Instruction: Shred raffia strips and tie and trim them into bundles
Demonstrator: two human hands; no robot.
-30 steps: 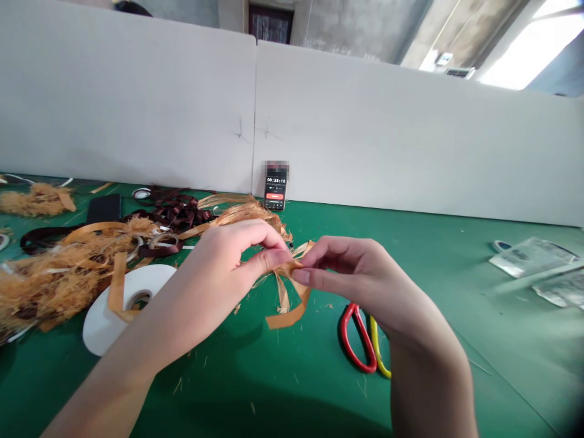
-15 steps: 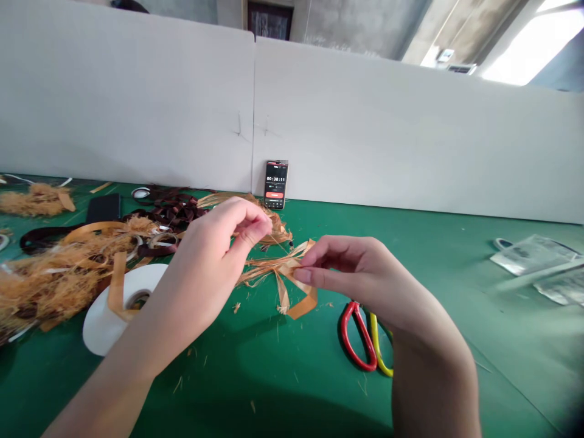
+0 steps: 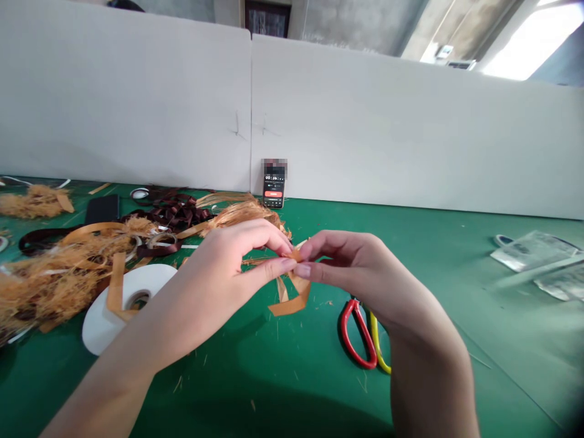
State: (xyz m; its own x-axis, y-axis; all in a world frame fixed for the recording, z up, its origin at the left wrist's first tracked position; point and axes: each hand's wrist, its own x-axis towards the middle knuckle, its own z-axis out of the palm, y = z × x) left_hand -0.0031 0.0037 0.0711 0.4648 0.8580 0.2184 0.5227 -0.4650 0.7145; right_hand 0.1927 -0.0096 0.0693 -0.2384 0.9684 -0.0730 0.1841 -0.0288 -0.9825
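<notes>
Left hand [image 3: 230,258] has returned to the tan ribbon [image 3: 295,302]; its grip and the right hand [image 3: 362,264] both pinch it. Scissors [image 3: 366,336] lie right of the ribbon.

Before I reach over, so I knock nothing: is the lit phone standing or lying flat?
Standing: the phone is upright before the white board, its lit screen facing us.

We see a green desk [image 3: 438,255] backed by two upright white panels [image 3: 401,134] that meet at a vertical seam left of centre. Over their top edge we make out a mottled grey wall [image 3: 351,27] with a dark framed panel [image 3: 267,19], while at upper right we look into a bright white patch of light [image 3: 538,45] near a small pale box [image 3: 444,52].
</notes>
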